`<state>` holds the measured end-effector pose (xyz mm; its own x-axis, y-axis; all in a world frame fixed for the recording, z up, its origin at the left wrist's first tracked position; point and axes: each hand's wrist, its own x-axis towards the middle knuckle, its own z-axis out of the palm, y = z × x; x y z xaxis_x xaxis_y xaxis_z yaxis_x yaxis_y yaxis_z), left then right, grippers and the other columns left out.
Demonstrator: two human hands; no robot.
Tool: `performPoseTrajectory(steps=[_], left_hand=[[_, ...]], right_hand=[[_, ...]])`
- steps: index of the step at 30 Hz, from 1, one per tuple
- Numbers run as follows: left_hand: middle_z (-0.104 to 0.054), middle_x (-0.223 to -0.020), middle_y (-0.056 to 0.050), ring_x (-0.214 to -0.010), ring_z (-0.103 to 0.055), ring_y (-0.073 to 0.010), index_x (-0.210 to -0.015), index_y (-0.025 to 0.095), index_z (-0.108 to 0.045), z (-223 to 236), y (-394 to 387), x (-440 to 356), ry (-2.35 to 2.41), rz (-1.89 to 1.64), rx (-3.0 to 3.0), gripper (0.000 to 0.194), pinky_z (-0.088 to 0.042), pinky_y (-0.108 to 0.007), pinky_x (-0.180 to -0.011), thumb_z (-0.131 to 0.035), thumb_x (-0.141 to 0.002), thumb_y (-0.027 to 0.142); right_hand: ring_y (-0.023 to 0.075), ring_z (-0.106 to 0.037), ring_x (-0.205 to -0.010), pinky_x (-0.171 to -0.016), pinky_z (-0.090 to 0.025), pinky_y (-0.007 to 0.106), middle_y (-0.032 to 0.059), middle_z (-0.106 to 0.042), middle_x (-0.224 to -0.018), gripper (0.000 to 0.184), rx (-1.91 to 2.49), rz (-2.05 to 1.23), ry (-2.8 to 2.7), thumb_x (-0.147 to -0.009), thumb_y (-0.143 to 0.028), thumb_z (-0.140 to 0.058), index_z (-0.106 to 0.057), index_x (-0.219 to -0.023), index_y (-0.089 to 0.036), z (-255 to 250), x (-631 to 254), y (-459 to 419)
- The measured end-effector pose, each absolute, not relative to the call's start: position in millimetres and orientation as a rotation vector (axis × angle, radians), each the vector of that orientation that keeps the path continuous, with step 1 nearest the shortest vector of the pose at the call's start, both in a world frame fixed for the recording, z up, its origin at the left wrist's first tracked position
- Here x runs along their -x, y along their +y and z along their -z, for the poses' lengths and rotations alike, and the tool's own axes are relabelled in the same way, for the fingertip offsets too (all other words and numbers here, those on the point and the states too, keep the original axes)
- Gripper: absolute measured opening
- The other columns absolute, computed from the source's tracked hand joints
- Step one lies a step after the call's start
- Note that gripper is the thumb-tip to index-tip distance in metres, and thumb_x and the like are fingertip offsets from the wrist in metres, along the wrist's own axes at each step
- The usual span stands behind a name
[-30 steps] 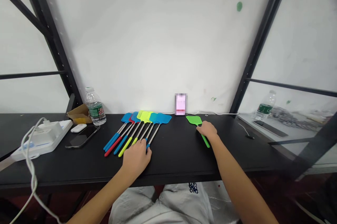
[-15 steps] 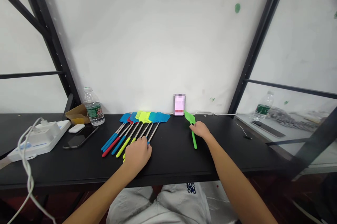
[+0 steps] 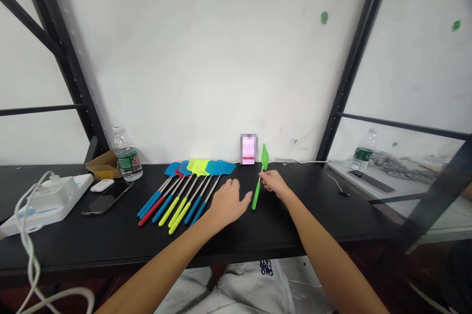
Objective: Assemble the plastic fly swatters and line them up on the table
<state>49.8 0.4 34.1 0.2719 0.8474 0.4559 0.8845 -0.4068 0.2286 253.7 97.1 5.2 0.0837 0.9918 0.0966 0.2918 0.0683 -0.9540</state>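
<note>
Plainly, the right hand (image 3: 273,182) is grasping a green fly swatter (image 3: 264,157), its fingers pinching the shaft between the head and the handle. That swatter is right of the middle of the black table (image 3: 254,235), head at the far end and turned nearly edge-on, grip pointing near and slightly left; whether its grip touches the tabletop, I cannot tell.

The left hand (image 3: 229,202) is released, back upward, with the thumb spread toward the green grip and just beside it. To its left lies a row of swatters (image 3: 170,211), their blue, red and yellow heads overlapping on the far side and their handles slanting to the near left. The two rightmost handles are blue, closest to the left hand.

At the far edge, a small screen (image 3: 249,150), blurred out, stands upright before the wall, just left of the green head. On the left side are a water bottle (image 3: 129,159), a cardboard box (image 3: 105,164) beside it, a white case (image 3: 102,185), a dark phone (image 3: 108,199) lying flat and a white power strip (image 3: 55,201).
</note>
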Motion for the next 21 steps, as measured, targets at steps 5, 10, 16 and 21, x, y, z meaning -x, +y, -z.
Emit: performPoseTrajectory(steps=[5, 10, 16, 21], left_hand=[[-0.064, -0.084, -0.006, -0.08, -0.06, -0.0198, -0.084, 0.018, -0.056, -23.7, 40.4, -79.3, -1.656, 1.011, 2.698, 0.03, -0.041, -0.028, -0.065, -0.052, -0.086, 0.048], [-0.063, -0.071, -0.002, -0.068, -0.057, -0.0153, -0.074, 0.018, -0.057, -6.9, 53.2, -73.6, -1.499, 1.128, 2.825, 0.027, -0.037, -0.026, -0.06, -0.047, -0.09, 0.038], [-0.063, -0.073, -0.005, -0.068, -0.058, -0.0173, -0.077, 0.019, -0.055, -1.9, 50.3, -73.3, -1.449, 1.067, 2.769, 0.025, -0.033, -0.027, -0.06, -0.042, -0.092, 0.034], [-0.063, -0.076, -0.006, -0.072, -0.06, -0.0195, -0.082, 0.019, -0.054, -0.1, 52.8, -73.2, -1.478, 1.079, 2.73, 0.021, -0.035, -0.028, -0.062, -0.041, -0.094, 0.031]], right_hand=[[0.007, -0.041, -0.037, -0.033, -0.024, 0.019, 0.0011, -0.055, -0.054, 0.026, 1.284, -1.11, -1.339, -0.076, -0.037, -0.059, -0.053, -0.062, -0.016, -8.2, -245.6, 94.1], [0.0059, -0.04, -0.036, -0.033, -0.022, 0.018, -0.0003, -0.054, -0.052, 0.027, 1.127, -1.24, -1.272, -0.075, -0.036, -0.064, -0.051, -0.062, -0.016, -8.5, -244.2, 92.2], [0.0057, -0.035, -0.035, -0.034, -0.021, 0.017, -0.0053, -0.046, -0.045, 0.038, 0.998, -1.286, -1.226, -0.077, -0.053, -0.063, -0.052, -0.07, -0.017, -5.7, -241.8, 92.7], [0.0053, -0.034, -0.035, -0.034, -0.02, 0.017, -0.0059, -0.044, -0.046, 0.044, 0.968, -1.201, -1.262, -0.076, -0.059, -0.063, -0.056, -0.073, -0.015, -6.8, -239.5, 91.1]])
